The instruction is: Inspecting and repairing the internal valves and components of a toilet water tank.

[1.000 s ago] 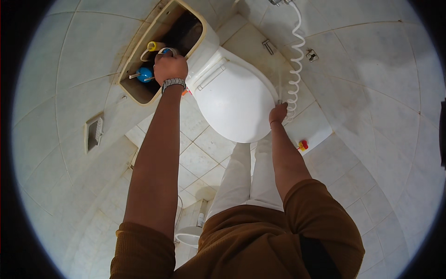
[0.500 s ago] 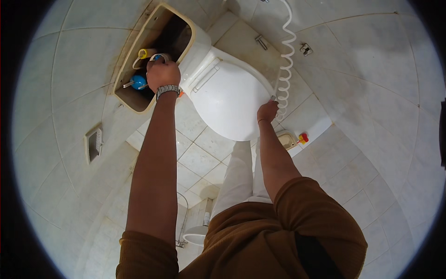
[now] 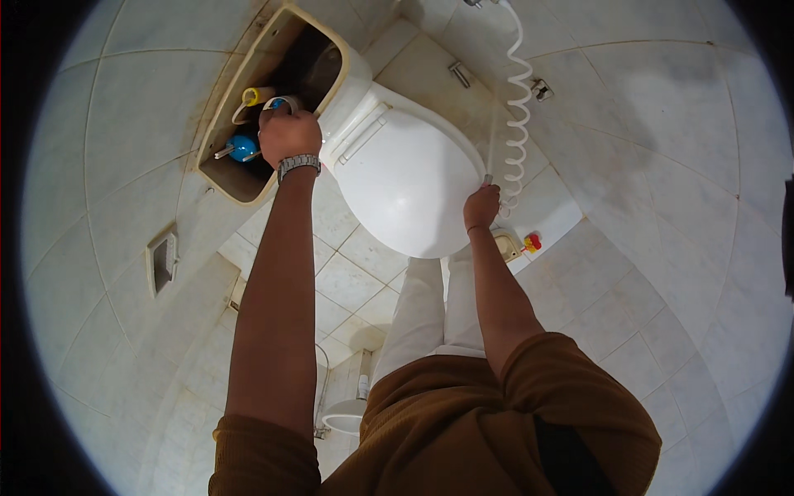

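My left hand (image 3: 289,135), with a metal watch at the wrist, reaches into the open toilet tank (image 3: 213,172). Its fingers curl down, and what they grip is hidden. Just beyond the knuckles shows a white ring-shaped fitting (image 3: 291,101) with a blue part inside. Beside it in the tank are a blue round float (image 3: 242,148) and a yellow-topped tube (image 3: 258,96). By the right edge of the closed white toilet lid (image 3: 405,182), my right hand (image 3: 481,207) is closed around the end of a thin hose, whose grey tip (image 3: 488,179) pokes out above the fingers.
A white coiled hose (image 3: 518,116) hangs to the right of the toilet. A small tap (image 3: 459,74) and a wall fitting (image 3: 541,90) sit behind it. On the floor lies a red and yellow item (image 3: 532,242) near a beige tray (image 3: 506,246). A white basin (image 3: 343,416) stands lower down.
The view has shifted slightly. My right hand has moved a little to the right and toward me, still holding the hose end. My left hand stays in the tank.
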Motion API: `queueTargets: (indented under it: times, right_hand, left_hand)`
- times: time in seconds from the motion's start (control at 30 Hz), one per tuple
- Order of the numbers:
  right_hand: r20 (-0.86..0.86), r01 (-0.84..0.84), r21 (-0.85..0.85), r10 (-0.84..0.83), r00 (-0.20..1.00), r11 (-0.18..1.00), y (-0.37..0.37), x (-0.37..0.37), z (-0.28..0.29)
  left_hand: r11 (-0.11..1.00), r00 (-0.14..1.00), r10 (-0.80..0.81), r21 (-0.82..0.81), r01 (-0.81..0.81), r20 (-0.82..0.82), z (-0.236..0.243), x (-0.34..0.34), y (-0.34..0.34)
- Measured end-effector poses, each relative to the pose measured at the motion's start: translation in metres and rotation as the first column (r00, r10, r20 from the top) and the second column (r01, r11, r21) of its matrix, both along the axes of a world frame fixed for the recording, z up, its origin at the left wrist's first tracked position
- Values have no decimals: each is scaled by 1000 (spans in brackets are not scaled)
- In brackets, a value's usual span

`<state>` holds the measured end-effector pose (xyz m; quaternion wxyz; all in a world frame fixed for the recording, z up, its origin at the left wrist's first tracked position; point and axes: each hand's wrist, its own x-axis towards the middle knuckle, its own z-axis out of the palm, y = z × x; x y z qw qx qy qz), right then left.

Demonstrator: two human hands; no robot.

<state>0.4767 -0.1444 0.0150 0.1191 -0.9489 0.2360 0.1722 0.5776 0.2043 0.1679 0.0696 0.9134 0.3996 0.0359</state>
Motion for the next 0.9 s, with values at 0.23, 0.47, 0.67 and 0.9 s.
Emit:
queueTargets:
  times: [0.23, 0.47, 0.67, 0.9]
  right_hand:
    - [20, -221, -11, 221, 975, 975, 9, -6, 16]
    - [10, -133, -47, 133, 991, 990, -9, 4, 2]
    - [139, -474, 170, 455, 879, 864, -23, 31, 79]
    - [195, -594, 298, 561, 804, 747, 20, 88, 104]
  left_hand:
    - [999, 999, -41, 26, 41, -18, -3, -5, 10]
    - [997, 997, -80, 11, 80, -24, -4, 11, -7]
    - [997, 997, -65, 35, 67, -41, 3, 0, 1]
    - [999, 989, -18, 36, 23, -144, -7, 3, 12]
